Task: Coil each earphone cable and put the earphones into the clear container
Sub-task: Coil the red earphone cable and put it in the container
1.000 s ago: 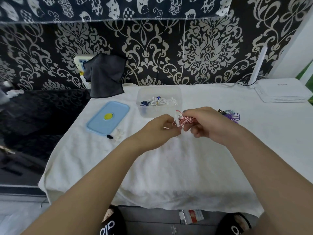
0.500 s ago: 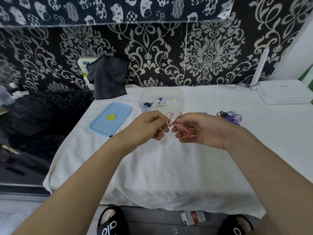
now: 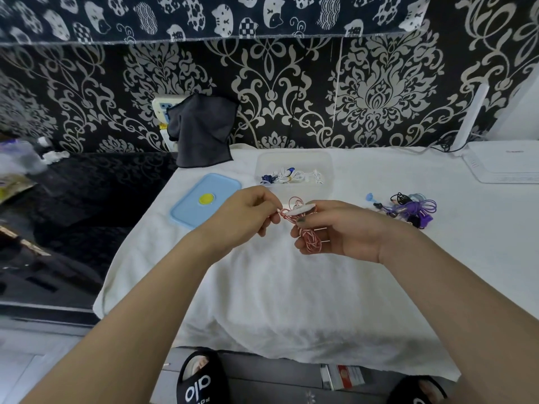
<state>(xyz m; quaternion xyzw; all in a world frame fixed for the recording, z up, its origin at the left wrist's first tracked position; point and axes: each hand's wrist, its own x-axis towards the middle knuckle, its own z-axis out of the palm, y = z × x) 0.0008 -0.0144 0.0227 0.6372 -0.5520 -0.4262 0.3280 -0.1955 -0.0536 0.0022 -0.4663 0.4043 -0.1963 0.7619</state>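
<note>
One container (image 3: 294, 161), one lid (image 3: 192, 211), two hands (image 3: 245, 217)

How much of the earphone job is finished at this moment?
Done: white and blue earphones lie in the clear container. In hand: the left hand and right hand hold the pink earphones, partly coiled. Left: the purple and black earphones wait on the cloth.

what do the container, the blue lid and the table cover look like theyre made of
Container: clear, slightly frosted plastic, likely; the earphones inside show through its walls.
Blue lid: smooth matte plastic, probably, with an even pale-blue face and a yellow disc in the middle.
Table cover: white cloth, seemingly towelling; it looks nubbly and drapes in soft folds over the edge.
</note>
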